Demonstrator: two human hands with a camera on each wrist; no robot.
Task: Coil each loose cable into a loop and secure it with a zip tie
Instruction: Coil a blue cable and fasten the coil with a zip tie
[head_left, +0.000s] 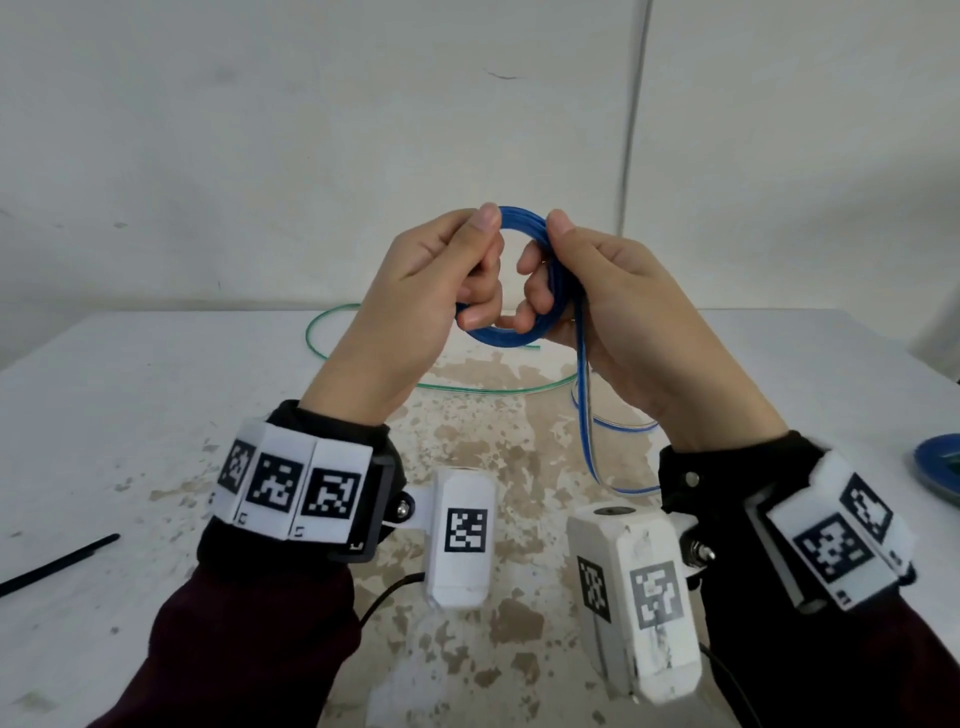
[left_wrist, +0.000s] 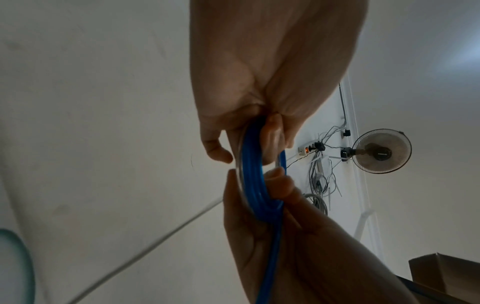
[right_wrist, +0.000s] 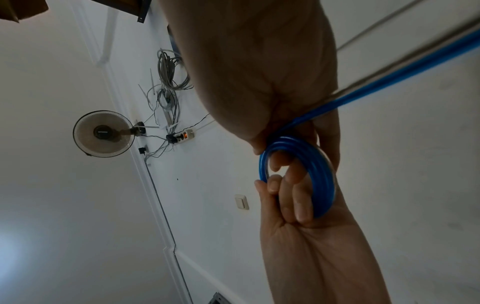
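Held up over the middle of the table (head_left: 156, 415), clear of its top, so the turns stay stacked: blue cable (head_left: 524, 218) wound into a small loop, left hand (head_left: 431, 275) curled round its left side, right hand (head_left: 597, 291) curled round its right, thumbs pressing the top arc. Hanging slack from the right grip to the tabletop, an uncoiled tail, probably next to be wound in. Lying untouched for later: green cable (head_left: 332, 317) farther back, black zip tie (head_left: 57, 564) near left.

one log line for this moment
step: coiling | left hand: grips blue cable coil | right hand: grips coil | tail: loose | zip tie: on table
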